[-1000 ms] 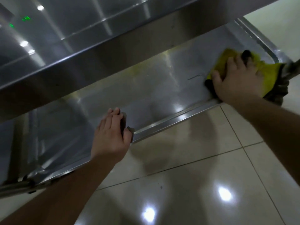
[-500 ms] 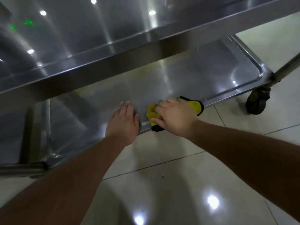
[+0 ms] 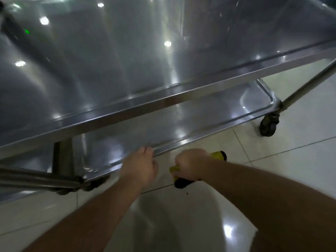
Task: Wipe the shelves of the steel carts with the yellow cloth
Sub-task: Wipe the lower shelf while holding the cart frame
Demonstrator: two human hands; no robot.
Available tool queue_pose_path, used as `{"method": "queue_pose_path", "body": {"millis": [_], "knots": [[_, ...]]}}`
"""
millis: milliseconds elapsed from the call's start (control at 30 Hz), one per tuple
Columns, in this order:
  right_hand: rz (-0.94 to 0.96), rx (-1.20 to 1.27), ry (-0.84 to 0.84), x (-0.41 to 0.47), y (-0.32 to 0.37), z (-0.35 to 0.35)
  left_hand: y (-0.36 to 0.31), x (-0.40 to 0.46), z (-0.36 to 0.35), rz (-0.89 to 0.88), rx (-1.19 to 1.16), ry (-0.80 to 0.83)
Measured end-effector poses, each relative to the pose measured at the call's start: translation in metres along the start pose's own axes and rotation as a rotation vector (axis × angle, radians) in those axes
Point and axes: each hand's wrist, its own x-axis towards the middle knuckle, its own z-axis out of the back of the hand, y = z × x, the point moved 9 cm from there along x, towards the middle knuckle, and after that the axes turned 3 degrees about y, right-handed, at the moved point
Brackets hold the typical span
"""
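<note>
With the right hand gripping the bunched yellow cloth off the lower steel shelf, and the loosely open left hand at its front edge, unfold the cloth before the next pass.

Upper shelf above lower shelf

No text, label, brand, number or sign can be read anywhere on the steel cart, and none is seen on the tiled floor beside it.
</note>
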Motion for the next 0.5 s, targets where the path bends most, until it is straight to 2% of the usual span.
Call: {"method": "queue_pose_path", "body": {"millis": [100, 200, 300, 500], "knots": [[-0.059, 0.040, 0.126, -0.018, 0.013, -0.038, 0.001, -0.022, 0.002, -0.003, 0.017, 0.132], [-0.106, 0.176, 0.177, -0.051, 0.021, -0.047, -0.003, -0.050, 0.012, 0.019, 0.040, 0.237], [-0.137, 0.273, 0.190, -0.094, 0.026, -0.027, -0.015, -0.086, 0.034, 0.015, 0.046, 0.295], [-0.261, 0.379, 0.101, -0.193, 0.005, 0.036, -0.058, -0.160, 0.110, 0.000, 0.010, 0.366]]}}
